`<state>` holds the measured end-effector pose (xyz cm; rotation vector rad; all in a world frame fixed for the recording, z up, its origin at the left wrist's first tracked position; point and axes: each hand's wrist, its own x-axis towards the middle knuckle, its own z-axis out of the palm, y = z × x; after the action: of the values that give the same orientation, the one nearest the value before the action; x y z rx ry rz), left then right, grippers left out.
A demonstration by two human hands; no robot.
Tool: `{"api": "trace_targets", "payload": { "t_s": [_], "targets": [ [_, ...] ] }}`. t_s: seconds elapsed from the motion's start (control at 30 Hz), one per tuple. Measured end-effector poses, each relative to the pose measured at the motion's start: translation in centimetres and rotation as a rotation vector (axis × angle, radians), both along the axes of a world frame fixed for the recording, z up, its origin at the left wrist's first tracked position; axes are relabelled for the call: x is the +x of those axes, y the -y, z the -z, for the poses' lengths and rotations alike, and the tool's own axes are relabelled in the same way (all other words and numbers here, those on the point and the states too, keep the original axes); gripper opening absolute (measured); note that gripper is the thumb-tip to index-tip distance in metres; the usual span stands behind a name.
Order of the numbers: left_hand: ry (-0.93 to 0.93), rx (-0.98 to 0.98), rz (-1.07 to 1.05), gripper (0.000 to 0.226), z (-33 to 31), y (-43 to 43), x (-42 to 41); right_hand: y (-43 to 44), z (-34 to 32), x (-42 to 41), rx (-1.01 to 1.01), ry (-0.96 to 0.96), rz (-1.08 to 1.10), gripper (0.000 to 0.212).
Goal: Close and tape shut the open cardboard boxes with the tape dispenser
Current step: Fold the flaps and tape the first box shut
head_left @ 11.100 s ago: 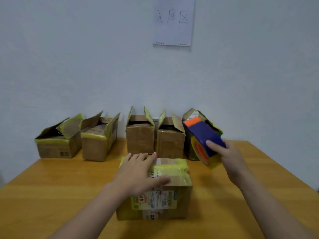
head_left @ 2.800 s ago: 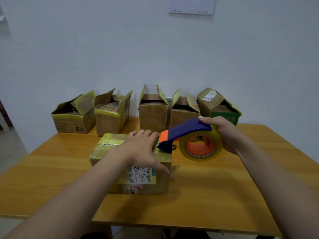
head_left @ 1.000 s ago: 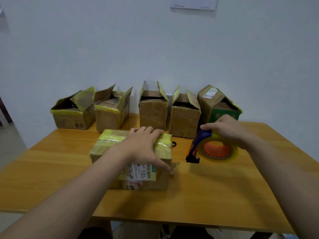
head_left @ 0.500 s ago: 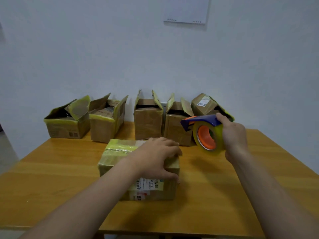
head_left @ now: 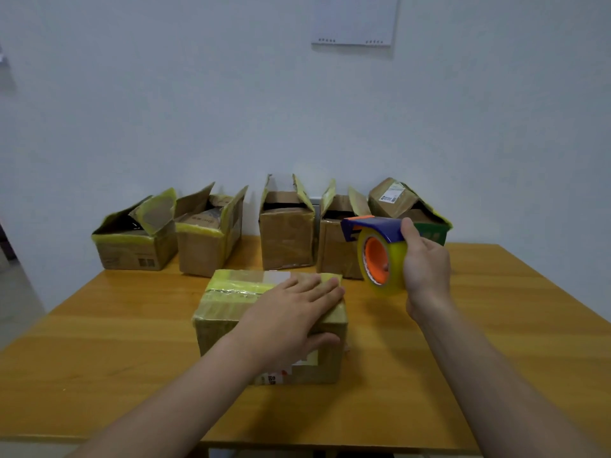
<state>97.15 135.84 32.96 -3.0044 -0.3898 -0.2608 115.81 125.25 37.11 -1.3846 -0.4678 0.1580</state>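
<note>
**A:** What's nearest?

**B:** The left hand lies flat on the closed box. Its fingers are straight and spread across the top and its thumb comes down the front face, pinning the box to the tabletop. Half a second ago those fingers were curled over the box's far right edge, and now they are flattened out.

**A:** And the tape?

**B:** Yellowish strips already cover the top (wrinkled towards the left). The right hand grips the tape dispenser, thumb on the blue cover and the other fingers wrapped behind the roll. It holds the dispenser in the air just right of the box's far corner, not touching it. A second ago the dispenser was low by the tabletop. It has since come up and turned, so the orange core now faces left.

**A:** What does that mean for the job?

**B:** My guess is that this box is sealed or nearly so. The lifted dispenser could mean one more strip or a move to the next box, and I can't tell which.

**A:** What's farther back?

**B:** Five open boxes stand in a row against the wall with their flaps up, none of them closed, so most of the work remains. Above them a sheet of paper hangs on the wall.
</note>
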Motion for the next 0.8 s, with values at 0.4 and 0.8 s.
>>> {"api": "trace_targets", "payload": {
  "t_s": [0.4, 0.8],
  "targets": [
    [0.004, -0.005, -0.265, 0.089, 0.5, 0.5, -2.8, -0.8, 1.2, -1.0, 0.016, 0.009, 0.001, 0.046],
    [0.025, -0.096, -0.582, 0.11, 1.2, -0.1, -5.8, -1.9, 1.7, -2.6, 0.063, 0.059, -0.033, 0.04]
  ]
}}
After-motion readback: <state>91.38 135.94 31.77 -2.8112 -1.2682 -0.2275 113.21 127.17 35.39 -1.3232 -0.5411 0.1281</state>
